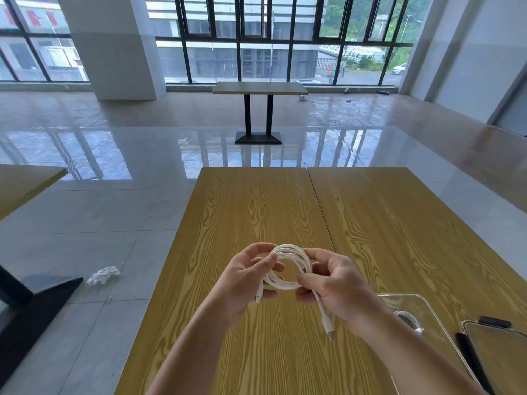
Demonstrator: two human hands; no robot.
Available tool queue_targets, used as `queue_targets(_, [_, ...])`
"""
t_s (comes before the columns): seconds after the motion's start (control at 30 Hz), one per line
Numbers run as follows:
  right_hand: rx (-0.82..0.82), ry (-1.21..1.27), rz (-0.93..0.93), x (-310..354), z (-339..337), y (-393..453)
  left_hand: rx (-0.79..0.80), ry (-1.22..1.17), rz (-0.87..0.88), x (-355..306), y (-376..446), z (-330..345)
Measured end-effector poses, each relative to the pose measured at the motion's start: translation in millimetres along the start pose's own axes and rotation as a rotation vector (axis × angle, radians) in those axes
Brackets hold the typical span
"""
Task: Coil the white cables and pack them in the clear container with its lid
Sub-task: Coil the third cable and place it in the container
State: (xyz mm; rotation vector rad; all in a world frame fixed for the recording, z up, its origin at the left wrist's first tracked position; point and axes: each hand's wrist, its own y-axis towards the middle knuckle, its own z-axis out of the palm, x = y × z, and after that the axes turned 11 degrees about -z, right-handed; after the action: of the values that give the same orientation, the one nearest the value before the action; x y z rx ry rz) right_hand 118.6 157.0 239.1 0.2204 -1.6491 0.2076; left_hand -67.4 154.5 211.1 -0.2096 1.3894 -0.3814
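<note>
Above the wooden table (pixel 256 212) I hold a white cable (pixel 288 253) wound into a small round coil. My left hand (pixel 245 277) pinches the coil's left side, and one plug end pokes out below its fingers. My right hand (pixel 339 283) grips the coil's right side, with the other plug end hanging down past the palm. The clear container (pixel 422 306) sits on the table at the lower right, partly behind my right forearm. Inside it lies another coiled white cable (pixel 410 319).
A clear lid with dark edges (pixel 496 354) lies at the far lower right next to the container. A crumpled white wrapper (pixel 104 275) is on the tiled floor left of the table. Another table (pixel 259 88) stands far ahead by the windows.
</note>
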Motion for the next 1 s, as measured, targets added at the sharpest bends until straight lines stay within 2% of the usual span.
queue_targets(0.13, [0.107, -0.085, -0.01, 1.5, -1.6, -0.3, 0.041, -0.043, 0.023, -2.8, -2.2, 2.2])
queue_targets(0.27, [0.188, -0.231, -0.032, 2.6, -3.1, 0.1, 0.099, -0.06, -0.037, -5.8, -2.4, 1.6])
queue_targets(0.57, [0.13, -0.163, -0.032, 7.2, -13.7, 2.9, 0.169, -0.012, -0.099, -6.9, -5.9, -3.3])
queue_targets(0.7, [0.154, -0.197, -0.063, 11.4, -15.4, 4.7, 0.258, 0.032, -0.083, -8.1, -8.1, 0.0])
queue_targets(0.8, [0.156, -0.174, -0.083, 11.6, -15.0, 5.5, 0.186, 0.059, -0.018, -7.3, -6.2, 6.5])
queue_targets(0.9, [0.078, -0.219, -0.095, 6.3, -15.8, 4.4, 0.075, -0.002, 0.021, -4.2, -1.5, 7.7])
queue_targets(1.0, [0.045, -0.273, -0.139, 2.5, -19.5, 2.6, 0.062, -0.058, 0.016, -2.1, -1.3, 4.9])
